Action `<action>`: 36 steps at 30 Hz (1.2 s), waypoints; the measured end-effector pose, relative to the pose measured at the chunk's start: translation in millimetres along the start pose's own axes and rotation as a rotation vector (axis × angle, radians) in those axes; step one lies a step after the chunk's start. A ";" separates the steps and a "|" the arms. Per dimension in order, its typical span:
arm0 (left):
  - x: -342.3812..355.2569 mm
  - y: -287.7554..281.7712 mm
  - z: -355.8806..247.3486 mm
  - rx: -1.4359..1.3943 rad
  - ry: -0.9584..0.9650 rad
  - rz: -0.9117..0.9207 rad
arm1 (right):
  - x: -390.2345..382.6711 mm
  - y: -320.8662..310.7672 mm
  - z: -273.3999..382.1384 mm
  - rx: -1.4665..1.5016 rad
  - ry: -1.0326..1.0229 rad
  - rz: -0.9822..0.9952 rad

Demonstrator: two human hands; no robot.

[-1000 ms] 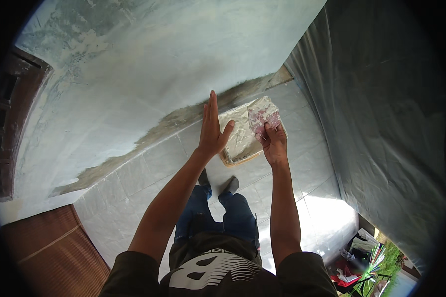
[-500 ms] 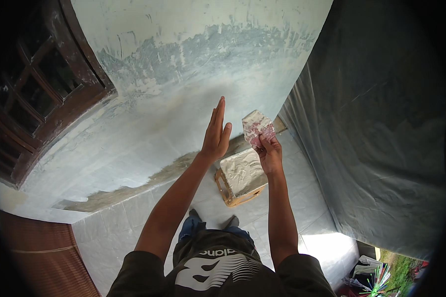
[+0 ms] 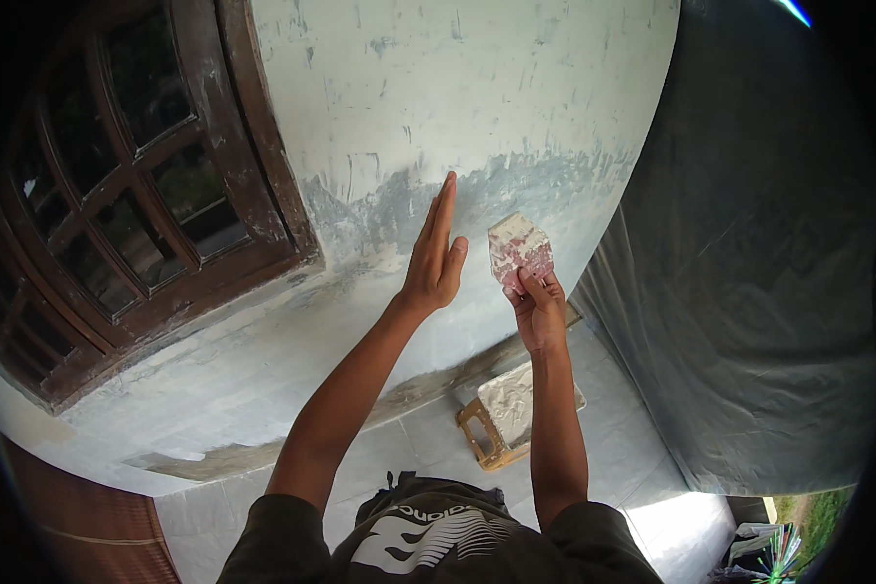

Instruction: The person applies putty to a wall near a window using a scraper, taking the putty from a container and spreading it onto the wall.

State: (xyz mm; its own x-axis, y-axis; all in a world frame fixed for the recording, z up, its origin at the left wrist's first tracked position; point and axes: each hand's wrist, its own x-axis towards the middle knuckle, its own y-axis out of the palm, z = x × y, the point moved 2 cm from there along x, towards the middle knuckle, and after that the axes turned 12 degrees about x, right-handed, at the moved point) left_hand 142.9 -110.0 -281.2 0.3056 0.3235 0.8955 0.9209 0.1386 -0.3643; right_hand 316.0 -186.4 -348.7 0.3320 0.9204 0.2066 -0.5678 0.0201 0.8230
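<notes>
My left hand (image 3: pixel 433 248) is raised before the mottled white and grey wall (image 3: pixel 380 88), fingers straight, holding nothing; I cannot tell whether it touches the surface. To its right, my right hand (image 3: pixel 540 311) grips a flat pink scraper (image 3: pixel 522 243) coated in pale putty, held a short way from the left fingers. Below, beside my right forearm, a tray of pale paste (image 3: pixel 501 404) rests on an orange-brown stool (image 3: pixel 477 443) at the foot of the wall.
A dark wooden window (image 3: pixel 224 195) with several panes fills the upper left. Grey plastic sheeting (image 3: pixel 740 253) hangs along the right. Grey floor tiles (image 3: pixel 633 428) lie below, with a brown blind or mat (image 3: pixel 88 516) at lower left and assorted clutter (image 3: pixel 769 555) at lower right.
The view has lifted toward the wall and window. My right hand has raised the scraper away from over the tray, which now appears lower. My left hand stays open.
</notes>
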 end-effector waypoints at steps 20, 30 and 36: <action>147.8 -119.5 10.8 0.184 0.277 -0.143 | 90.5 174.1 36.4 0.000 -0.122 0.337; 245.4 -155.0 27.2 0.415 0.486 -0.323 | 190.7 290.3 128.1 -0.211 -0.603 0.511; 269.7 -186.2 30.7 0.678 0.487 -0.496 | 238.5 362.1 167.7 -0.601 -1.210 0.514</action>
State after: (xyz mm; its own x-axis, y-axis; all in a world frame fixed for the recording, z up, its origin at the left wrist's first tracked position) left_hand 46.5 -19.9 20.3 0.1273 -0.3189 0.9392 0.6835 0.7144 0.1499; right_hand 316.0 -25.1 87.3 0.2466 -0.0068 0.9691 -0.9419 0.2336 0.2413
